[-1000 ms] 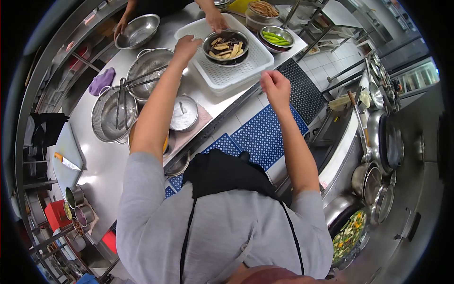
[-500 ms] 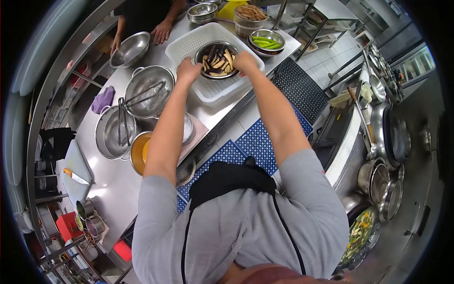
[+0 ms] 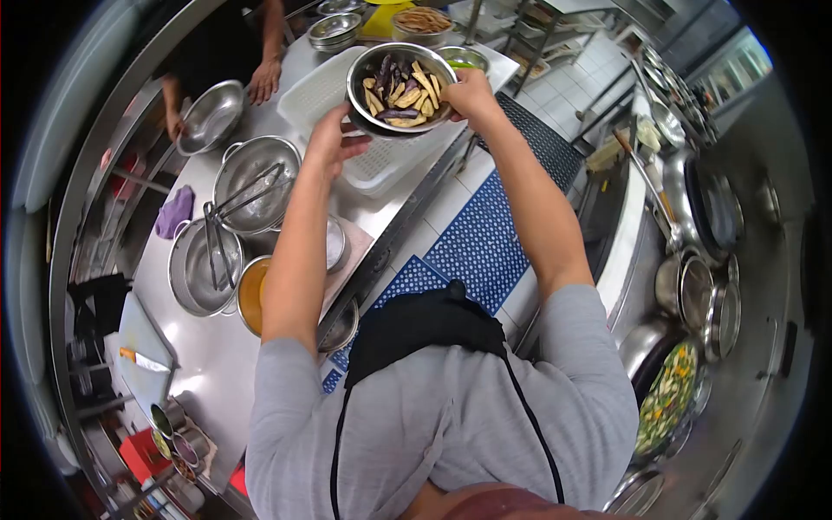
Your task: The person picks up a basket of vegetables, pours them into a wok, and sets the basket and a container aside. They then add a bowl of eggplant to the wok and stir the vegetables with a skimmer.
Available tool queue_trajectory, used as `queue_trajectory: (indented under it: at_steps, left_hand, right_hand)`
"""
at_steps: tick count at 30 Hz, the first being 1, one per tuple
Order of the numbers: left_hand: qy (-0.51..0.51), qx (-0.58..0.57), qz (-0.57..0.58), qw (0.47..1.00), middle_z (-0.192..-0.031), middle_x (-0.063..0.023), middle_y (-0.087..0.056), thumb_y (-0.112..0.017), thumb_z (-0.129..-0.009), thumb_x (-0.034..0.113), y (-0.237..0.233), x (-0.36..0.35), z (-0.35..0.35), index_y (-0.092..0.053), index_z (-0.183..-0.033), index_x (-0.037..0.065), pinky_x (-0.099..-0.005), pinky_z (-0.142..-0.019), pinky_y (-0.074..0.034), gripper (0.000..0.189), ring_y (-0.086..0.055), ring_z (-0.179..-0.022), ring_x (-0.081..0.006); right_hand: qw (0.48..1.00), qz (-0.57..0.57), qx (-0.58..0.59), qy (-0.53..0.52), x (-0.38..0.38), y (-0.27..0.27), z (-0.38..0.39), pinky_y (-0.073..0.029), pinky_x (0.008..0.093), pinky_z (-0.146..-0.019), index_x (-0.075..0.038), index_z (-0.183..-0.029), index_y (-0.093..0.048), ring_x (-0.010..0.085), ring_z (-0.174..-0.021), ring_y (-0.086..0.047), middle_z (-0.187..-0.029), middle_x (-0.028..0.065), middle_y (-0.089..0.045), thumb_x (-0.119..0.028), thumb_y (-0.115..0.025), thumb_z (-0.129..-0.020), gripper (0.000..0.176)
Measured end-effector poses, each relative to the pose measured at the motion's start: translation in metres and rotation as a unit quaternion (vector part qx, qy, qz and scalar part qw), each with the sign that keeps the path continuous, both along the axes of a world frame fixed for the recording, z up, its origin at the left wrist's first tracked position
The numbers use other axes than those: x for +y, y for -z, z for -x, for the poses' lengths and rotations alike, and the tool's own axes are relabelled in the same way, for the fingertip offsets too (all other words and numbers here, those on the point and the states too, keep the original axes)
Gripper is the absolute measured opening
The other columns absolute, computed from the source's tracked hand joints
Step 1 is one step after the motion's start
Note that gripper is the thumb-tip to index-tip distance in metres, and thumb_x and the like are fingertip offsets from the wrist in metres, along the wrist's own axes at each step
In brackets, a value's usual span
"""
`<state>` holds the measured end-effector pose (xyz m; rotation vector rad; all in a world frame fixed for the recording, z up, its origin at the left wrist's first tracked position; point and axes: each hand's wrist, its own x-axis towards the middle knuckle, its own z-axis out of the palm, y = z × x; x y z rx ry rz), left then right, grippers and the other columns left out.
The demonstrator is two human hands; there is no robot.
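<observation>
A steel bowl (image 3: 374, 126) of cut eggplant pieces (image 3: 404, 94), purple-skinned and browned, is held up over a white perforated basket (image 3: 381, 170). My right hand (image 3: 472, 95) grips the bowl's right rim. At the bowl's lower left side is my left hand (image 3: 332, 140), its fingers apart and pointing toward the bowl's underside. Behind the bowl, part of a second steel bowl (image 3: 479, 62) with green vegetables shows.
Two colanders (image 3: 227, 195) with tongs, a pan of orange liquid (image 3: 252, 295) and a knife (image 3: 143, 360) are on the steel table to the left. Across it, another person's hand (image 3: 264, 81) rests beside a steel bowl (image 3: 211, 117). Woks and pots line the right side.
The eggplant bowl has risen out of the white basket, with my right hand on its rim. My left hand has opened and moved lower on the bowl's side. The view has shifted slightly.
</observation>
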<state>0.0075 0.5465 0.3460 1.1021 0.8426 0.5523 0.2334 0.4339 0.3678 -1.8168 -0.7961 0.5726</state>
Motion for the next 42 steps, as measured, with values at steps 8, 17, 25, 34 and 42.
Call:
queue_trajectory:
  at_steps: [8,17,25,34,42]
  left_hand:
    - [0.253,-0.071,0.117,0.958,-0.118,-0.0133,-0.064,-0.047,-0.100,0.031,0.007,-0.137,-0.046,-0.052,-0.131,0.006,-0.0331,-0.059,-0.063,0.041,-0.070,-0.092,-0.0225]
    - [0.539,-0.020,0.048,0.841,-0.114,-0.0170,-0.065,-0.047,-0.087,-0.002,-0.012,-0.354,-0.091,-0.045,-0.133,0.004,-0.0311,-0.060,-0.062,0.046,-0.071,-0.082,-0.0237]
    - [0.624,-0.019,0.220,0.749,-0.111,-0.0242,-0.063,-0.045,-0.080,-0.004,-0.019,-0.506,-0.165,-0.048,-0.120,-0.016,-0.0346,-0.069,-0.064,0.042,-0.069,-0.091,-0.0355]
    - [0.703,-0.086,-0.067,0.703,-0.131,-0.0223,-0.050,-0.043,-0.082,-0.007,-0.066,-0.695,-0.240,-0.023,-0.145,0.010,-0.0391,-0.065,-0.064,0.068,-0.067,-0.098,-0.0344]
    - [0.496,-0.239,-0.636,0.540,-0.139,-0.0370,-0.035,-0.055,-0.080,0.001,-0.049,-0.812,-0.276,-0.015,-0.154,0.024,-0.0534,-0.091,-0.049,0.087,-0.060,-0.099,-0.0541]
  right_hand:
    - [0.967,-0.002,-0.215,0.134,-0.214,-0.001,0.013,-0.055,0.0366,-0.060,-0.002,-0.103,-0.070,0.0221,-0.067,-0.069,-0.079,0.0131,-0.072,-0.018,-0.065,-0.076,0.032]
    - [0.873,0.016,-0.047,0.484,-0.490,-0.034,0.131,-0.042,0.0284,-0.034,-0.004,-0.091,-0.060,0.0141,-0.045,-0.057,-0.067,0.0111,-0.064,-0.011,-0.066,-0.079,0.015]
    - [0.692,-0.265,0.056,0.669,-0.694,-0.057,0.205,-0.042,0.0254,-0.035,-0.006,-0.096,-0.058,0.0127,-0.049,-0.057,-0.071,0.0039,-0.063,-0.003,-0.069,-0.079,0.021]
    - [0.609,-0.180,-0.047,0.771,-0.857,-0.036,0.167,-0.059,0.0330,-0.053,-0.008,-0.135,-0.042,0.0264,-0.081,-0.068,-0.110,0.0172,-0.062,0.001,-0.052,-0.083,0.054]
    - [0.541,0.402,-0.271,0.687,-0.870,-0.018,0.092,-0.057,0.0515,-0.071,-0.027,-0.145,-0.034,0.0502,-0.086,-0.065,-0.124,0.0321,-0.046,-0.003,-0.060,-0.081,0.073]
